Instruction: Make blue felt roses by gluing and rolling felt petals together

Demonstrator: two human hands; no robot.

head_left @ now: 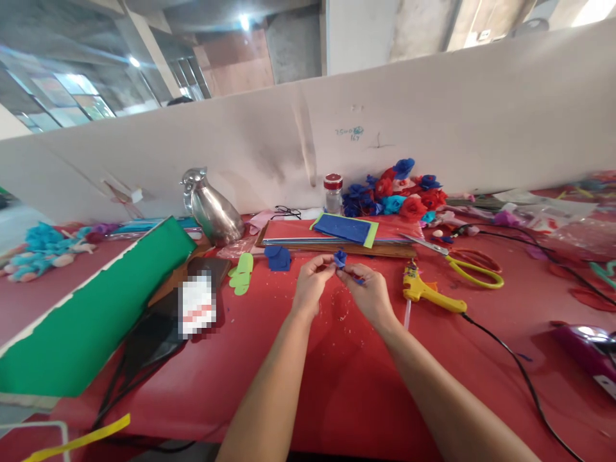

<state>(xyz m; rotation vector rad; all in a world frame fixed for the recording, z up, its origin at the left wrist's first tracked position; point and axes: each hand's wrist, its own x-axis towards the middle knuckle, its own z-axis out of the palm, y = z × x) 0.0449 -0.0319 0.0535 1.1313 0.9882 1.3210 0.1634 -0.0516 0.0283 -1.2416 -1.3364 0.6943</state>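
Note:
Over the red tabletop, a small blue paper flower (339, 258) sits between the fingertips of both hands. My left hand (312, 285) pinches it from the left side. On the other side, the fingers of my right hand (369, 294) close at its base, and a bit of blue paper (359, 280) shows by them. Left of my hands lie cut blue paper petals (278, 258) and light green paper pieces (241, 274). A yellow hot glue gun (430, 292) with a clear stick rests to the right, beside yellow-handled scissors (474, 266).
Behind my hands is a stack of coloured paper (293, 231). Finished red and blue flowers (404, 192) are piled against the white partition (216, 135). A metal jug (212, 208), a red-lidded jar (333, 192) and a green board (101, 308) stand around. The glue gun's cord (517, 366) trails right.

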